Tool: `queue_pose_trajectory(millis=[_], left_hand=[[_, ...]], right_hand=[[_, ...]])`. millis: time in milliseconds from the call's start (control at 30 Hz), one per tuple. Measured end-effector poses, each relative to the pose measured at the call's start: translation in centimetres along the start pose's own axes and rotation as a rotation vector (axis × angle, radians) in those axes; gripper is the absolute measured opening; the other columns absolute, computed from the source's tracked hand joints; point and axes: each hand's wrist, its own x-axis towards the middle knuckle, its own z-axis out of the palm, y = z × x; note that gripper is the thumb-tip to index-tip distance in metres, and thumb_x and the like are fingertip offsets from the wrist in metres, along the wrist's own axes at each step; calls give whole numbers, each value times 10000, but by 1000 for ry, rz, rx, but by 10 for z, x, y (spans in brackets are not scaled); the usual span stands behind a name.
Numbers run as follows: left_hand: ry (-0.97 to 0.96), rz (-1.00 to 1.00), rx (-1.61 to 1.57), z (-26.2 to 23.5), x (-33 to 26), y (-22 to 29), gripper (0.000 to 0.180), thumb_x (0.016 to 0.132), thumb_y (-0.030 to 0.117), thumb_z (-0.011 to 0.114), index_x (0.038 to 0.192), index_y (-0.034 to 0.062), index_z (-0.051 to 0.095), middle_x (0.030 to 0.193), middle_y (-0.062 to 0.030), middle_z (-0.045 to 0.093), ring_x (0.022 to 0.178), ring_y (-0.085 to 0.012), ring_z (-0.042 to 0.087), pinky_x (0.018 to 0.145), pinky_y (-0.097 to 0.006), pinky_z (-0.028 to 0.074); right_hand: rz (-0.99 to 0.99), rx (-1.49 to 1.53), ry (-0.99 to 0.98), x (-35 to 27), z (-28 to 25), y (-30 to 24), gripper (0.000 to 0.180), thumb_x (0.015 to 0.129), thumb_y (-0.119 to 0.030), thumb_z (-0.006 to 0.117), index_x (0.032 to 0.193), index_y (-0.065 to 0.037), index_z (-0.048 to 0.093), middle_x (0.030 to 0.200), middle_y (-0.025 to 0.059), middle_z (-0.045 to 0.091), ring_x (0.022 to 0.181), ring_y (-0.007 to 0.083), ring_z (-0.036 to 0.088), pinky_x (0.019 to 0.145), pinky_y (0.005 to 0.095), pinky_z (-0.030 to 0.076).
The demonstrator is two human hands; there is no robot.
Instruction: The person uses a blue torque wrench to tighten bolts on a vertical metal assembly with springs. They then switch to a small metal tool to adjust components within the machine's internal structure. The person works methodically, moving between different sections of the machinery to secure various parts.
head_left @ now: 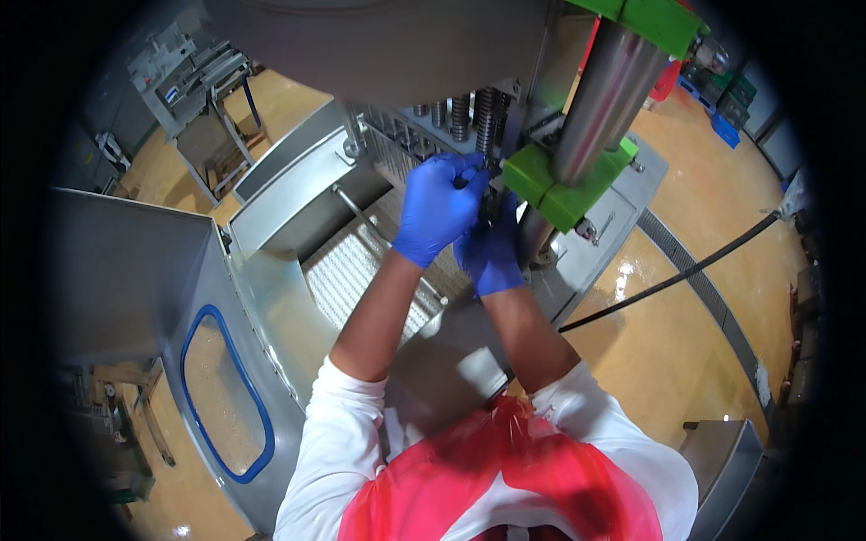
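Observation:
Both my hands wear blue gloves and reach into a metal machine. My left hand [437,203] is closed, its fingers curled at the lower edge of a row of upright coil springs [461,117]. Just below and right of it, my right hand [492,257] reaches up beside the steel column, its fingers mostly hidden. A small dark part [490,206] shows between the two hands; what exactly they grip cannot be made out. The green clamp block [564,185] sits around the column [591,108], right next to my fingers.
Beneath my forearms lies a ridged light conveyor bed [347,270] with a metal rod [365,216] across it. A large steel housing [379,45] hangs overhead. At left stands a steel panel with a blue-rimmed window [189,361]. A black hose [667,279] runs right, over a floor drain [713,302].

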Motion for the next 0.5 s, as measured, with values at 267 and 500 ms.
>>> queue_pose_trajectory(millis=[267, 500], left_hand=[[187, 78, 112, 22, -15, 8, 205, 857, 156, 696, 965, -13, 741, 862, -229, 687, 820, -395, 672, 753, -461, 537], [298, 208, 234, 42, -16, 10, 153, 846, 79, 635, 974, 24, 698, 837, -207, 654, 798, -410, 643, 718, -469, 530]], right_hand=[[2, -44, -174, -3, 11, 1, 605, 1013, -590, 426, 1362, -102, 505, 1327, 107, 568, 1225, 254, 562, 1060, 404, 453], [-1, -44, -185, -7, 14, -5, 598, 1013, -590, 420, 1353, -106, 510, 1326, 103, 569, 1223, 252, 563, 1059, 404, 453]])
